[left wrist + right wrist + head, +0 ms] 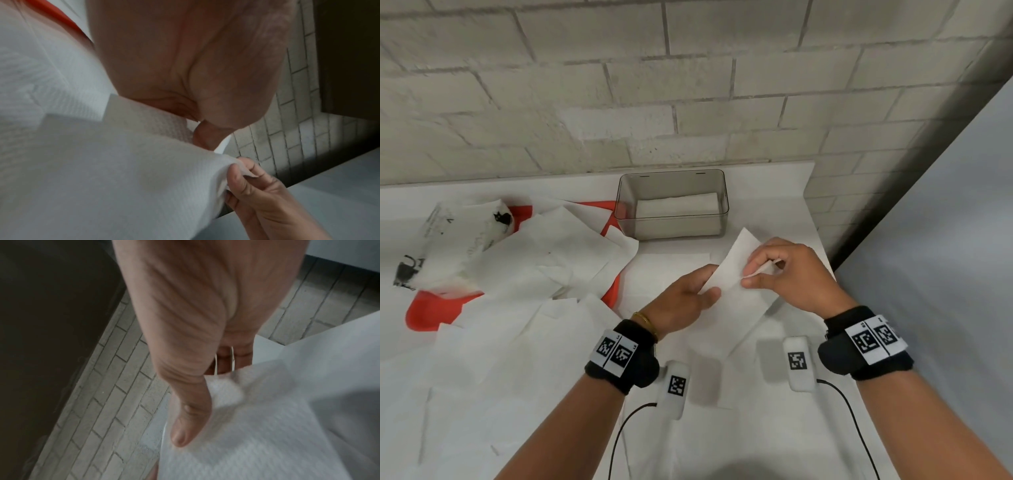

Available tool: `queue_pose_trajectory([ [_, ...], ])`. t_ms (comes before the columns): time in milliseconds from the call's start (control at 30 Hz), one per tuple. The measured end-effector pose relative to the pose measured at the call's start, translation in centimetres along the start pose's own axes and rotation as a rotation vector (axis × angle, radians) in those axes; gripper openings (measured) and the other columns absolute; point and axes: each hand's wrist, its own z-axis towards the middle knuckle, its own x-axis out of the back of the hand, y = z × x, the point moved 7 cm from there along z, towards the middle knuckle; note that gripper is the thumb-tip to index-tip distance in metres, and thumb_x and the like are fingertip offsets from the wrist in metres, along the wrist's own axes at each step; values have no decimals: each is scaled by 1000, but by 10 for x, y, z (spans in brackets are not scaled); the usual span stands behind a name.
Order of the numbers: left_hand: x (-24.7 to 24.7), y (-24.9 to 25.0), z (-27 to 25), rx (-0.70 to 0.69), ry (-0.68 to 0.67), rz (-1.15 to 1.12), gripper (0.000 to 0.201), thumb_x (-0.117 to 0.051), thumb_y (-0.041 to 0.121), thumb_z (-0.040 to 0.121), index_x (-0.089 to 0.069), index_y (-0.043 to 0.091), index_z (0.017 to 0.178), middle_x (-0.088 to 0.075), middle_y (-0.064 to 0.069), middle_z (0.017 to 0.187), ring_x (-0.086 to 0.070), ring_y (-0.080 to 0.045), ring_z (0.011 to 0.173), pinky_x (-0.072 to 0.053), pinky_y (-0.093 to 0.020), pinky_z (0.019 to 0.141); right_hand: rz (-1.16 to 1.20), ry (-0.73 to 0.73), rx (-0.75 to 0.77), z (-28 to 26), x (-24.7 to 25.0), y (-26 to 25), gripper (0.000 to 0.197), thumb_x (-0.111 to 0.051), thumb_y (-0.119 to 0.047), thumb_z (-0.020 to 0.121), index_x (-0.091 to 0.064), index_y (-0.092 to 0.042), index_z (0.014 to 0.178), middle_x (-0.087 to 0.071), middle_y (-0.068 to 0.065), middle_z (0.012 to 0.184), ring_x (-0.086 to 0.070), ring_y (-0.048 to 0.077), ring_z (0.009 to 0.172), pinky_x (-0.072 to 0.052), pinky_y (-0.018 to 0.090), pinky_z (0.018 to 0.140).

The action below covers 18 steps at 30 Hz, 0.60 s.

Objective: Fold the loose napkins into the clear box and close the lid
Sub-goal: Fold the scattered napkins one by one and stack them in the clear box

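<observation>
Both hands hold one white napkin [736, 274] above the table, just in front of the clear box [671, 228]. My left hand [688, 298] grips its left edge, thumb on top. My right hand [784, 270] pinches its right edge between thumb and fingers; the pinch shows in the left wrist view on the napkin [123, 178] by the right hand [246, 186]. In the right wrist view my thumb [187, 426] lies on the napkin [257, 443]. The box stands open at the back with folded napkins [676, 204] inside. No lid can be made out.
Loose white napkins [558, 253] are heaped on the left over an orange tray [431, 313], with a printed wrapper [458, 240] on top. More napkins [493, 373] cover the near left. A brick wall [688, 85] rises behind. The table's right edge [822, 233] drops off by the box.
</observation>
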Motion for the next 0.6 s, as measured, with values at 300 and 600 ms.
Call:
queue_pose_trajectory([
  [300,-11,-12,-24,61,-28,-194,31,-45,6,109,-62,-5,133,-69,-7,121,-67,-8,108,-51,-24,98,95,-215,-23,0,-14,-2,16,-89,-25,79,-78,-17,89,-76,-12,102,-66,-5,95,-42,13,92],
  [600,-10,-4,-22,1,130,190,10,-73,42,94,-72,32,97,-74,13,92,-70,-7,83,-54,-25,75,42,-108,-77,-6,-18,-2,21,-91,-33,78,-76,-31,93,-79,-6,92,-74,14,87,-58,44,88],
])
